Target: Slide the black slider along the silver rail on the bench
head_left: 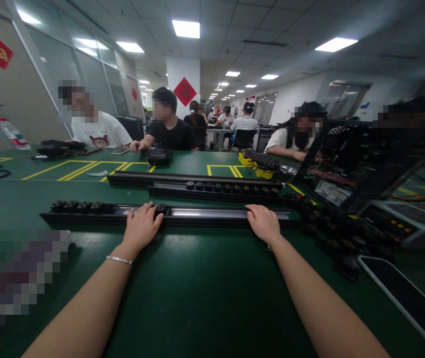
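Observation:
A long black track rail (205, 214) with a shiny inner channel lies crosswise in front of me on the green table. My left hand (141, 226) grips it left of the middle, fingers over its far edge. Just beside the thumb and forefinger sits a round black socket module (160, 209) in the channel; whether they touch it I cannot tell. Several similar socket modules (81, 206) sit at the rail's left end. Toward the right end, my right hand (264, 223) holds the rail with its fingers curled over the top.
Behind lie a second rail (216, 191) carrying several modules and a third black rail (182, 178). To the right are a heap of black modules (339, 228), a phone (402, 303), a metal box (399, 219) and an open computer case (332, 164). People sit across the table.

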### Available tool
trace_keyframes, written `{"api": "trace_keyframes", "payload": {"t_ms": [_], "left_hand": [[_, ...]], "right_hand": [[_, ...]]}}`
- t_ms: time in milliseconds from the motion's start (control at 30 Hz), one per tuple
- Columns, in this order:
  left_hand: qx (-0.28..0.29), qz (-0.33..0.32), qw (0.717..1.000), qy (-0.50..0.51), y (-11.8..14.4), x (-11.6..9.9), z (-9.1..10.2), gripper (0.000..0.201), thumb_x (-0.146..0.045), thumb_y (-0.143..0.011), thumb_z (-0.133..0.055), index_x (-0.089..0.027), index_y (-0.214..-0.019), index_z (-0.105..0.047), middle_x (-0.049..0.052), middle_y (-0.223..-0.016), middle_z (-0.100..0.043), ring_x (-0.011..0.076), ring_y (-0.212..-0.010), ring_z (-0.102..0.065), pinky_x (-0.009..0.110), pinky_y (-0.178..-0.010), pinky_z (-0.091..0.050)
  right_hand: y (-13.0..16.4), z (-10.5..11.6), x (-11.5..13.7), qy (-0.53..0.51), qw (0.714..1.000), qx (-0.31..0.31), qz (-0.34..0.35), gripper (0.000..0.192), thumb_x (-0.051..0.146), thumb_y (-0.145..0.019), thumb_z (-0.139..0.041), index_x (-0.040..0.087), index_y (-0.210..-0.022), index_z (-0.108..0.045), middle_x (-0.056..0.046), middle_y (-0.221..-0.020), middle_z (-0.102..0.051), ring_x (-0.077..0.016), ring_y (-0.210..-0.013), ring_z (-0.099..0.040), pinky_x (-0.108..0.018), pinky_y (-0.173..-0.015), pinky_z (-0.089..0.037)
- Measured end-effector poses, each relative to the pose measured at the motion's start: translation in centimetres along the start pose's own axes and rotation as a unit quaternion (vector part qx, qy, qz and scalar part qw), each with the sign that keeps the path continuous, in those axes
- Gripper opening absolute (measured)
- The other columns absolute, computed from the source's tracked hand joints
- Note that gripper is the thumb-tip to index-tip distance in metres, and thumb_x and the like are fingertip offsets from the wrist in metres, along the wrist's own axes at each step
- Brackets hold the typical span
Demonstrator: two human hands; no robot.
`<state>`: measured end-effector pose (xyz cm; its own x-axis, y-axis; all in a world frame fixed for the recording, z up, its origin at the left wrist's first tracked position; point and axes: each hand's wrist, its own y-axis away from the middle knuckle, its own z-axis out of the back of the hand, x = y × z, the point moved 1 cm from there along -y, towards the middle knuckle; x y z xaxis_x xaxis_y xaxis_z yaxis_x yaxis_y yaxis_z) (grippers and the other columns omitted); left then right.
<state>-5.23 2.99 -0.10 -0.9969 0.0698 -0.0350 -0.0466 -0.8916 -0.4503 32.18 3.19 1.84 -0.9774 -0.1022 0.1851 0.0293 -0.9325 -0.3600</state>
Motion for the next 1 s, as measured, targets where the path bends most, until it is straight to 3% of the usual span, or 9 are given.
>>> {"api": "trace_keyframes", "payload": {"t_ms": [400,567,1000], "left_hand": [[0.011,0.007,1.000,0.026,-0.2,-0.4,0.7,0.045,-0.043,-0.088,-0.028,-0.020,-0.112,-0.058,0.010,-0.131,-0.052,0.0238,-0.120,-0.046,0.047,-0.102,-0.029],[0.034,-0.003,0.999,0.020,-0.2,-0.6,0.9,0.047,-0.041,-0.089,-0.025,-0.020,-0.116,-0.057,0.008,-0.121,-0.061,0.0224,-0.111,-0.054,0.042,-0.099,-0.030],[0.062,-0.032,0.998,-0.003,-0.1,-1.0,1.0,0.055,-0.048,-0.090,-0.022,-0.015,-0.122,-0.052,0.011,-0.115,-0.063,0.0271,-0.107,-0.055,0.042,-0.094,-0.032]], "right_hand": [[0.0,0.0,-0.1,0.000,1.000,0.003,-0.001,0.038,0.030,-0.088,-0.033,0.024,-0.115,-0.060,-0.003,-0.121,-0.060,-0.0195,-0.115,-0.048,-0.036,-0.093,-0.035],[0.0,0.1,0.0,0.000,1.000,0.005,-0.001,0.038,0.029,-0.088,-0.034,0.025,-0.115,-0.059,-0.003,-0.121,-0.060,-0.0193,-0.114,-0.049,-0.036,-0.093,-0.035],[0.0,0.0,0.0,-0.003,1.000,0.007,-0.003,0.038,0.030,-0.089,-0.033,0.023,-0.115,-0.059,-0.003,-0.121,-0.060,-0.0193,-0.115,-0.048,-0.036,-0.093,-0.035]]}}
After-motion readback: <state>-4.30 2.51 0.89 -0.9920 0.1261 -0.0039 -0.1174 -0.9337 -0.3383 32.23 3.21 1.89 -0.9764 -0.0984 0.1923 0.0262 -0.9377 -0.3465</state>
